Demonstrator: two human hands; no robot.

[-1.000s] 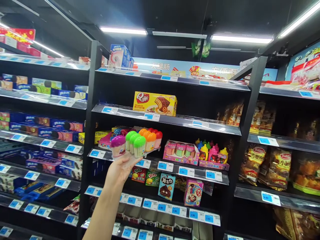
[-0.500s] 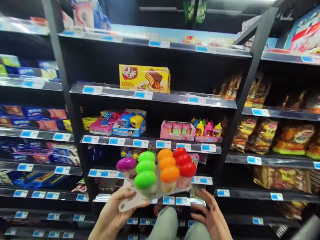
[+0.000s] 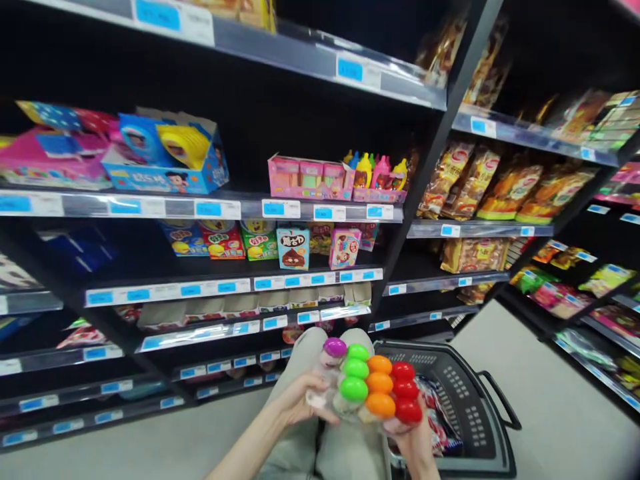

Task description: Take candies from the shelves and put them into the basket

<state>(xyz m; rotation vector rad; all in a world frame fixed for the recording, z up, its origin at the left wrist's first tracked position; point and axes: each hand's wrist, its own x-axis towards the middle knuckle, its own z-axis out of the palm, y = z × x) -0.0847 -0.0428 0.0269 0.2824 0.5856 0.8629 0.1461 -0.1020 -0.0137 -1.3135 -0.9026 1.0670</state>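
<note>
A clear tray of small cups with purple, green, orange and red dome lids (image 3: 371,385) is held low in front of my legs. My left hand (image 3: 299,403) grips its left end with curled fingers. My right hand (image 3: 416,443) supports it from below on the right, fingers mostly hidden under the tray. Just right of the tray and below it stands a dark grey shopping basket (image 3: 467,407) with packets inside.
Black store shelves with blue price tags fill the view. A blue toy-candy box (image 3: 165,155) and pink boxes (image 3: 305,178) sit on the shelf ahead. Snack bags (image 3: 505,190) line the shelves on the right. Pale floor (image 3: 545,413) shows at the right.
The cup tray has come down from shelf height to just over my legs beside the basket. My right hand has joined under it. My view has tilted down.
</note>
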